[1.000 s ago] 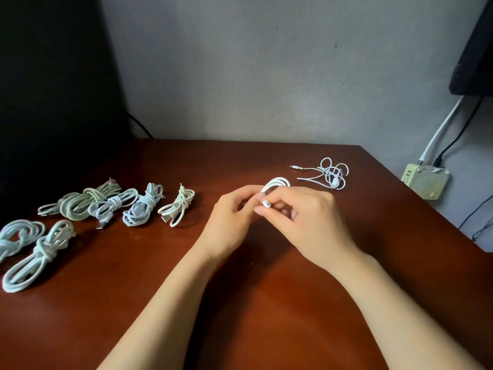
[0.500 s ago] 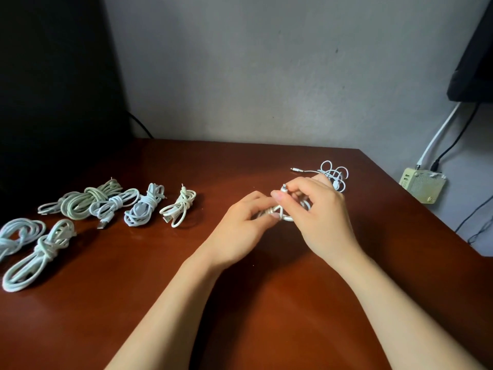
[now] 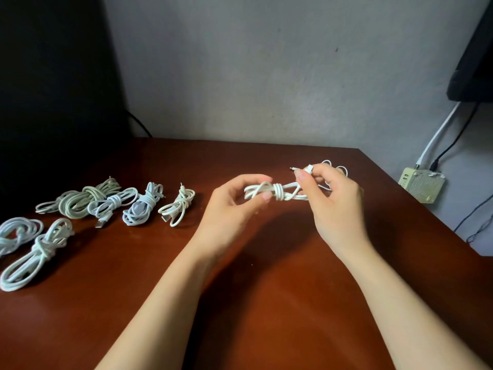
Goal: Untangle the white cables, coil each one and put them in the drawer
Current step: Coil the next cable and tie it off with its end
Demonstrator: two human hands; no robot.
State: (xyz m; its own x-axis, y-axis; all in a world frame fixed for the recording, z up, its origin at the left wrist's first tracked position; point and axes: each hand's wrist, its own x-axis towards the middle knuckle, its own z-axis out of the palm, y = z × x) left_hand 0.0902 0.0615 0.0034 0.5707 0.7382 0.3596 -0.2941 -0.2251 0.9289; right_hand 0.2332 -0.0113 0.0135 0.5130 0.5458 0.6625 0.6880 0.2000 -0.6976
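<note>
Centrally, a person's left hand (image 3: 232, 209) and right hand (image 3: 333, 209) hold one white cable (image 3: 277, 192) between them, raised above the brown wooden table (image 3: 266, 303). The cable is folded into a short bundle lying roughly level, with several turns wound round its middle. The left hand grips the looped left end between the thumb and curled fingers. The right hand's lower fingers curl round the bundle's right end, while its thumb and forefinger pinch the cable's free end, whose white plug (image 3: 309, 167) shows just above the fingertips.

Behind the right hand, and partly hidden by it, a thin loose cable (image 3: 342, 168) lies in loops near the table's far right corner.

On the left of the table lie six coiled, tied bundles, all well apart from the hands. A far row of four runs left to right: a greenish coil (image 3: 80, 201), a coil with a metal plug (image 3: 114, 202), a bluish-white coil (image 3: 142, 206) and a small cream coil (image 3: 177, 205). Nearer the camera lie an edge coil (image 3: 16, 232), cut off by the frame, and a long coil (image 3: 32, 256).

Beyond the table's right edge, a cream box (image 3: 421, 185) sits against the grey wall (image 3: 266, 76); a white lead (image 3: 437, 134) and a black lead (image 3: 453, 140) run up from it.
</note>
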